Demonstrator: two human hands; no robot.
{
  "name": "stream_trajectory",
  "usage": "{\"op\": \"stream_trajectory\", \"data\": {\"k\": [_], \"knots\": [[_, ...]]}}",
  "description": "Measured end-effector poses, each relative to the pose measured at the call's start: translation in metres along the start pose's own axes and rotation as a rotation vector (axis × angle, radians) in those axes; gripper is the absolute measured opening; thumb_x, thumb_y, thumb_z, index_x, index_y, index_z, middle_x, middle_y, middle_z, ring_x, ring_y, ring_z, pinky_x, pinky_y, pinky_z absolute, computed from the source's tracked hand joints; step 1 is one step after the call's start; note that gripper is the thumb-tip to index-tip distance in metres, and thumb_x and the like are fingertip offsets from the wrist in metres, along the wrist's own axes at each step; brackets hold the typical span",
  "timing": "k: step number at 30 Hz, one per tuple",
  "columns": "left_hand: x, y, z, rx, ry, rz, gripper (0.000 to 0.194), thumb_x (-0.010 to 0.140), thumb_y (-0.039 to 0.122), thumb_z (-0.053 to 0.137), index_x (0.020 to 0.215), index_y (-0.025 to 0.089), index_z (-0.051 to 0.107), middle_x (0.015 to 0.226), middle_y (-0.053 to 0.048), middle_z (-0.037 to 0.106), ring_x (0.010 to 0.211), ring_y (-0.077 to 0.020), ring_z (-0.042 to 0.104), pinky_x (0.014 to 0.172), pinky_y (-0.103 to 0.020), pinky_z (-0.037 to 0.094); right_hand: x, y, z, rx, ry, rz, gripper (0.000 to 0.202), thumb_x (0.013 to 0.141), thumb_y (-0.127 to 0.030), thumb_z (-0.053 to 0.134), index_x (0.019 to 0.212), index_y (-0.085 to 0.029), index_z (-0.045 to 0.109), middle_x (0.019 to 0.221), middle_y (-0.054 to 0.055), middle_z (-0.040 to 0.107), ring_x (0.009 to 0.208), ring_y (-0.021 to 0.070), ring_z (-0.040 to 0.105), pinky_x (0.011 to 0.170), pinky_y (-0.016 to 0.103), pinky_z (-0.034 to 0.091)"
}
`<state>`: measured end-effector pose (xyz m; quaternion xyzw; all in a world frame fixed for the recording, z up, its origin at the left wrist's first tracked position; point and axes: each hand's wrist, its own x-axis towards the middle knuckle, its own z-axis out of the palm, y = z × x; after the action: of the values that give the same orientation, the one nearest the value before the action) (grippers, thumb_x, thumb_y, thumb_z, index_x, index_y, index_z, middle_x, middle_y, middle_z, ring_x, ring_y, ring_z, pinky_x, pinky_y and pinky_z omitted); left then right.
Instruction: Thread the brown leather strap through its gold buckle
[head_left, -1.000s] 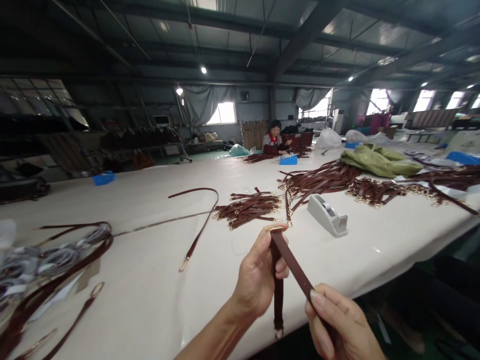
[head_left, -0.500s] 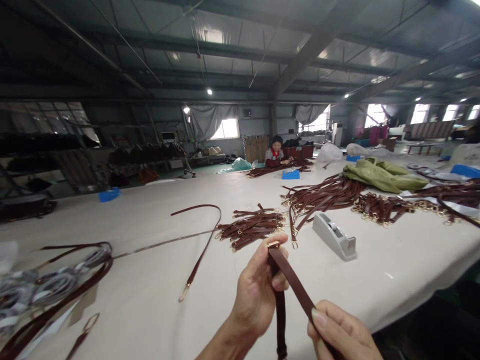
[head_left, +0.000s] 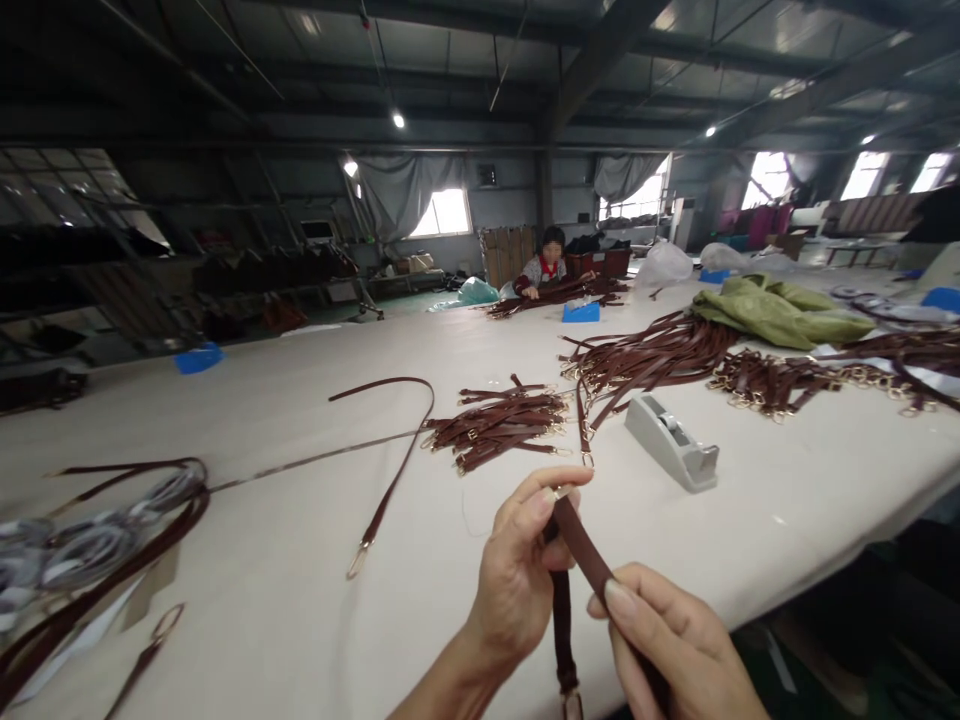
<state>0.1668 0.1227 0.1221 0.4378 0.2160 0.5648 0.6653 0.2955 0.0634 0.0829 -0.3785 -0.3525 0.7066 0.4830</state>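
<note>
A dark brown leather strap (head_left: 581, 540) runs between my two hands above the table. My left hand (head_left: 517, 565) is closed around its upper end, thumb and fingers pinching a gold-coloured buckle that is partly covered. Below that hand a strap end hangs down, with a metal clasp (head_left: 572, 700) at the bottom edge. Lower on the strap, my right hand (head_left: 667, 630) grips it between thumb and fingers. Beyond my hands lies a pile of short brown straps (head_left: 495, 425) with metal fittings.
A grey tape dispenser (head_left: 671, 445) stands right of my hands. Longer straps (head_left: 652, 355) are heaped behind it, beside a green cloth (head_left: 784, 310). One loose strap (head_left: 390, 500) and coiled grey cords (head_left: 97, 550) lie left. A co-worker (head_left: 551, 265) sits at the far side.
My right hand has moved up the strap, closer to my left hand. The hanging clasp shows more now. The camera view has tilted down slightly, and the co-worker's arms have shifted.
</note>
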Motion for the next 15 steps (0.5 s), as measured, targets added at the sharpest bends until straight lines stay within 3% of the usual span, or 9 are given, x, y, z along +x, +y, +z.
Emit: {"op": "stream_trajectory", "data": {"k": [6, 10, 15], "knots": [[-0.003, -0.014, -0.006, 0.046, 0.001, -0.035, 0.035, 0.085, 0.039, 0.064, 0.108, 0.015, 0.073, 0.068, 0.004, 0.038, 0.055, -0.0078, 0.022, 0.05, -0.025, 0.015, 0.004, 0.003, -0.001, -0.025, 0.034, 0.002, 0.049, 0.083, -0.063, 0.066, 0.09, -0.015, 0.059, 0.043, -0.006, 0.054, 0.035, 0.0032, 0.031, 0.041, 0.019, 0.017], [-0.009, -0.022, -0.008, 0.11, -0.058, -0.036, 0.033, 0.083, 0.036, 0.065, 0.108, 0.017, 0.075, 0.073, 0.002, 0.042, 0.056, -0.0083, 0.029, 0.051, -0.025, 0.021, 0.002, 0.003, -0.002, 0.029, 0.051, -0.042, 0.04, 0.086, -0.055, 0.067, 0.085, -0.015, 0.061, 0.041, -0.006, 0.052, 0.035, 0.0024, 0.029, 0.041, 0.019, 0.016], [-0.025, -0.041, -0.01, 0.261, -0.073, -0.048, 0.032, 0.084, 0.043, 0.067, 0.103, 0.019, 0.078, 0.089, -0.004, 0.051, 0.083, -0.0186, 0.048, 0.075, -0.031, 0.039, 0.002, 0.012, -0.006, 0.105, 0.023, -0.071, 0.038, 0.089, -0.05, 0.066, 0.075, -0.015, 0.059, 0.04, -0.005, 0.05, 0.036, 0.0033, 0.031, 0.04, 0.02, 0.016]]}}
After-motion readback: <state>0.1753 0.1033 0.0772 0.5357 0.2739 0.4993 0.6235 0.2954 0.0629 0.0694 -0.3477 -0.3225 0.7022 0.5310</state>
